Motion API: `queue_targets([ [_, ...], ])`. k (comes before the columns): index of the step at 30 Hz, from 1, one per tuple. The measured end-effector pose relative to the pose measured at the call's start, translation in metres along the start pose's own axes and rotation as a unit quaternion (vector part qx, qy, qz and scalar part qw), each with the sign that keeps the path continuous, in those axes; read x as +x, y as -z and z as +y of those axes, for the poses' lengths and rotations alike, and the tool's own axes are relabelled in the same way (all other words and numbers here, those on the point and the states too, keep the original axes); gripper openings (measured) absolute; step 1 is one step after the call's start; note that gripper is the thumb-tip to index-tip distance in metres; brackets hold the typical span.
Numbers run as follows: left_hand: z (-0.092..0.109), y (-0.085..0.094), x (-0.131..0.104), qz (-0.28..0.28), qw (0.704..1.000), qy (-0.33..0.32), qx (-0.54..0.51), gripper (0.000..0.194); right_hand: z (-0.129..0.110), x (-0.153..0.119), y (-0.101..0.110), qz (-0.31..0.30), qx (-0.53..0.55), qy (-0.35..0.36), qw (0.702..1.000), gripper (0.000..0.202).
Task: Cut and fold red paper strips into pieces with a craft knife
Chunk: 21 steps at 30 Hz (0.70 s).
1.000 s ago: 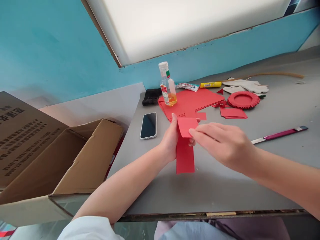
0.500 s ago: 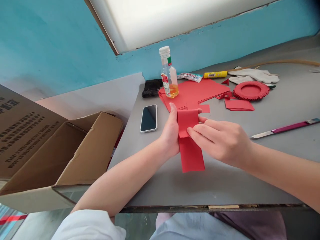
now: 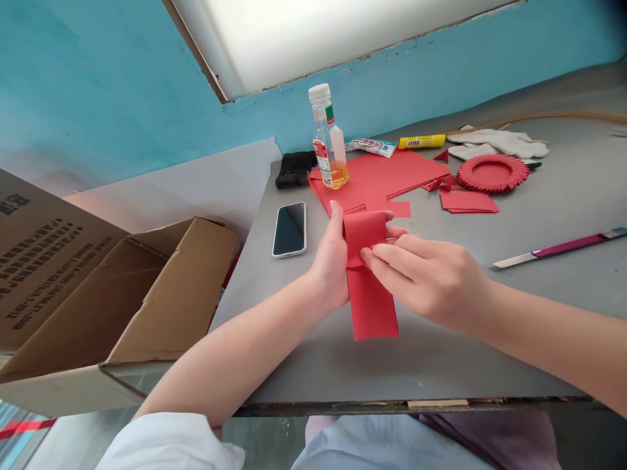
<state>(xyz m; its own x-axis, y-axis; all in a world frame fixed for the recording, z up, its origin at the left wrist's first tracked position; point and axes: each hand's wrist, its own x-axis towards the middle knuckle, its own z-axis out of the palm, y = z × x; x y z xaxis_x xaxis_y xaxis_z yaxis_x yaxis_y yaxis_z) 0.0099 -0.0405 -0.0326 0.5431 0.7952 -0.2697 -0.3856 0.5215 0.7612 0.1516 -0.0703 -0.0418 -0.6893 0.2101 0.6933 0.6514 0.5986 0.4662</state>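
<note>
A red paper strip (image 3: 373, 305) is held above the grey table, its upper part folded over toward me and its lower end hanging straight. My left hand (image 3: 333, 261) grips the strip from the left side, thumb upright along the edge and fingers behind the paper. My right hand (image 3: 431, 274) pinches the lower edge of the folded flap between thumb and fingers. Just beyond the strip lie red paper sheets (image 3: 392, 170), with a small red paper piece (image 3: 401, 209) at their near edge.
Around the grey table (image 3: 441, 365) are a phone (image 3: 289, 230), a bottle (image 3: 330, 140) with amber liquid, a glue stick (image 3: 421, 141), white gloves (image 3: 504, 142), a ridged red paper ring (image 3: 492, 173), red paper rectangles (image 3: 469, 202) and a craft knife (image 3: 563, 248). A cardboard box (image 3: 161, 294) stands left.
Both hands keep their hold on the folded red strip and have barely moved. The whole view has shifted slightly.
</note>
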Motion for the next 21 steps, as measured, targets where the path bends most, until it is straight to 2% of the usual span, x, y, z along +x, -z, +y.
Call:
queue_targets([
  [7,0.0039,-0.0015,-0.0020,0.011,1.000,0.022,-0.020,0.071,-0.0019,0.0023,0.0012,0.009,-0.040,0.002,0.999,0.016],
  [15,0.0034,-0.0003,-0.0029,-0.015,0.998,0.029,-0.052,0.068,-0.0024,0.0009,0.0000,0.032,-0.037,0.000,0.999,0.015],
  [21,0.0045,-0.0014,-0.0047,0.023,0.999,0.036,-0.011,0.070,-0.0053,0.0005,0.0008,0.021,-0.029,-0.011,0.999,0.016],
])
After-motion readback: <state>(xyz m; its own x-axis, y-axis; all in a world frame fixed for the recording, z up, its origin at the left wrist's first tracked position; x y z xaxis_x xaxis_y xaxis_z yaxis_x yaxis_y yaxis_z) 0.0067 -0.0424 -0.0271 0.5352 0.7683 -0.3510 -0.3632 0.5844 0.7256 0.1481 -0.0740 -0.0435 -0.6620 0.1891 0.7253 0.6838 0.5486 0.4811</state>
